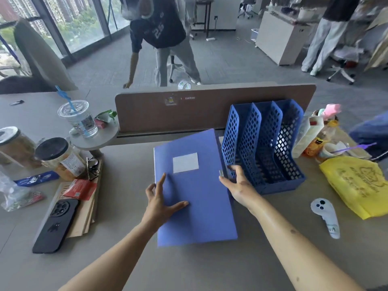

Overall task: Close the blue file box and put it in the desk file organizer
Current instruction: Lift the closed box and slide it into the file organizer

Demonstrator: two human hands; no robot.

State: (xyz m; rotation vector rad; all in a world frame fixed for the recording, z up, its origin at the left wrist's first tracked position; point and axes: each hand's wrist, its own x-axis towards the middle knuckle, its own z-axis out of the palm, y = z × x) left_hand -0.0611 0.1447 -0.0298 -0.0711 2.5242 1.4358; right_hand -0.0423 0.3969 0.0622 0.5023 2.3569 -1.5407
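Head view: blue file box (195, 190) lies flat on table (262, 238), lid down, just left of desk file organizer (264, 148). Left hand (159, 204) spread flat on lid; right hand (237, 183) pinches clasp edge. Risk: unlatched lid springs open on lifting.

Bright, even daylight comes from the windows (69, 22) at upper left, leaving only soft, faint shadows on the counter (130, 259). The plastic cup (78, 118) shows slight glare. The wide lens bends straight lines toward the edges. The background is hazy, and the bending person (159, 34) is smeared at the top.
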